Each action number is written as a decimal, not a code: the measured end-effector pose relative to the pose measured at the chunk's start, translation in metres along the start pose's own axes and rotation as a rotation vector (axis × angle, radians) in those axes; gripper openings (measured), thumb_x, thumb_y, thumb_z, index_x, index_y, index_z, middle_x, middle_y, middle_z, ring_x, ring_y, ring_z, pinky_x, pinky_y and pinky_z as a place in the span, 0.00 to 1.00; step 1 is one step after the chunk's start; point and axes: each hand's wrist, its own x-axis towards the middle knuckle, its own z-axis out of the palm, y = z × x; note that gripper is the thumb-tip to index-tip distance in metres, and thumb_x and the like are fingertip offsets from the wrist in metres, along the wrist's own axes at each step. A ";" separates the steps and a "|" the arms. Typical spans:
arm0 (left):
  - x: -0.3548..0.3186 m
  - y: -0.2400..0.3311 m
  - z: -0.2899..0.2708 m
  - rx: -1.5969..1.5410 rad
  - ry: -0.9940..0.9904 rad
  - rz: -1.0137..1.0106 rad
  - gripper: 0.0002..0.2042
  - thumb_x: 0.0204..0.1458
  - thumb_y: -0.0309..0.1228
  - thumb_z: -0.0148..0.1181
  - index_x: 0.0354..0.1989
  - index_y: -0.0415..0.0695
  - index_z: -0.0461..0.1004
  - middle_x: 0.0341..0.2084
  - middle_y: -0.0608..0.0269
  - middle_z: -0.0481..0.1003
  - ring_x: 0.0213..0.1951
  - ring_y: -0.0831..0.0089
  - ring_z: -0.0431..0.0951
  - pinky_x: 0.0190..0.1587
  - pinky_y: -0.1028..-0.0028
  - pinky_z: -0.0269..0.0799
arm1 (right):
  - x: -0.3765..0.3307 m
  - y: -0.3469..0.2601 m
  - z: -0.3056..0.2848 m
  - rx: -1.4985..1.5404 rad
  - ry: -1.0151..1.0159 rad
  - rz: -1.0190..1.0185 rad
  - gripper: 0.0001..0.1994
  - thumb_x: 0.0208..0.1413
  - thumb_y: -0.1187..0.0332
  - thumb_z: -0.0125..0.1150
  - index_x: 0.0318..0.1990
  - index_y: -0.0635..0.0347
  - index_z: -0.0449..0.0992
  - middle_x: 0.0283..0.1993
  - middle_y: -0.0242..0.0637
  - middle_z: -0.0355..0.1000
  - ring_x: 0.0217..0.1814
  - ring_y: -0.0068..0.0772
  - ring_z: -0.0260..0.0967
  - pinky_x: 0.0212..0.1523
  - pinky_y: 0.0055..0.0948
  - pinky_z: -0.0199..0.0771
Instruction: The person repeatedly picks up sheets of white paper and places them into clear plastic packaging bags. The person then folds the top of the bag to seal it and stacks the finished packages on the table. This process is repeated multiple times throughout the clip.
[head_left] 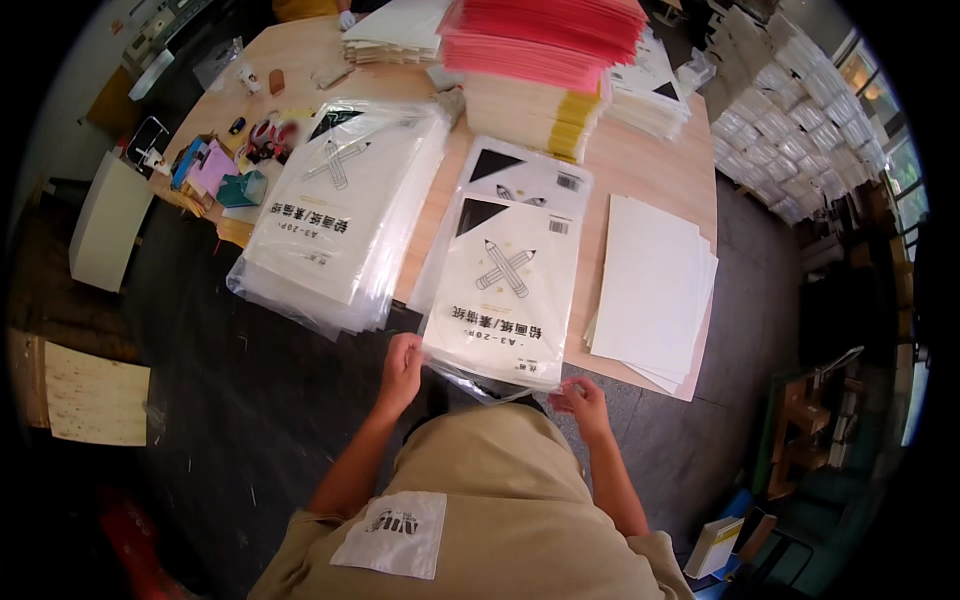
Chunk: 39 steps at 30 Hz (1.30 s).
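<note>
One film-sleeved paper pack jutted over the near edge of the table, its corners pinched by the left hand, fingers nearly closed, and more loosely by the right hand; slackened grip risked a slide.

the table is brightly and fairly evenly lit, while the floor lies in dimness, darkest toward the lower corners. windows glow pale at the right rim. glare streaks the plastic of the left pile, and small highlights dot the wrapped stacks. the near bag is in clear focus; far edges turn soft. the fisheye bends straight lines, and black corners frame the view.
</note>
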 end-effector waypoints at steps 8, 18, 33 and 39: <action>-0.034 -0.088 -0.038 -0.702 -0.114 -0.363 0.19 0.57 0.31 0.58 0.57 0.49 0.67 0.52 0.64 0.65 0.55 0.70 0.68 0.48 0.66 0.67 | 0.012 0.084 -0.005 -0.154 0.272 -0.114 0.22 0.59 0.56 0.63 0.55 0.56 0.68 0.51 0.34 0.73 0.46 0.32 0.73 0.42 0.30 0.73; 0.044 -0.113 -0.020 -0.127 -0.474 -0.451 0.15 0.55 0.37 0.63 0.44 0.39 0.74 0.33 0.67 0.76 0.37 0.79 0.73 0.41 0.73 0.69 | 0.071 0.071 0.023 0.058 0.105 -0.055 0.14 0.61 0.65 0.58 0.50 0.64 0.73 0.37 0.43 0.78 0.28 0.33 0.76 0.21 0.28 0.74; 0.010 0.074 -0.144 0.165 -0.198 0.337 0.20 0.60 0.28 0.55 0.57 0.33 0.61 0.28 0.51 0.79 0.28 0.66 0.82 0.33 0.68 0.75 | -0.071 -0.019 0.171 0.178 0.160 -0.504 0.12 0.65 0.71 0.53 0.53 0.66 0.69 0.43 0.40 0.76 0.32 0.28 0.76 0.28 0.29 0.79; 0.124 0.076 -0.256 -0.020 -0.008 0.150 0.15 0.58 0.22 0.52 0.54 0.33 0.66 0.31 0.59 0.76 0.25 0.74 0.79 0.30 0.74 0.75 | 0.013 -0.092 0.300 0.250 -0.102 -0.503 0.15 0.64 0.68 0.54 0.54 0.67 0.65 0.44 0.46 0.76 0.31 0.39 0.78 0.29 0.33 0.80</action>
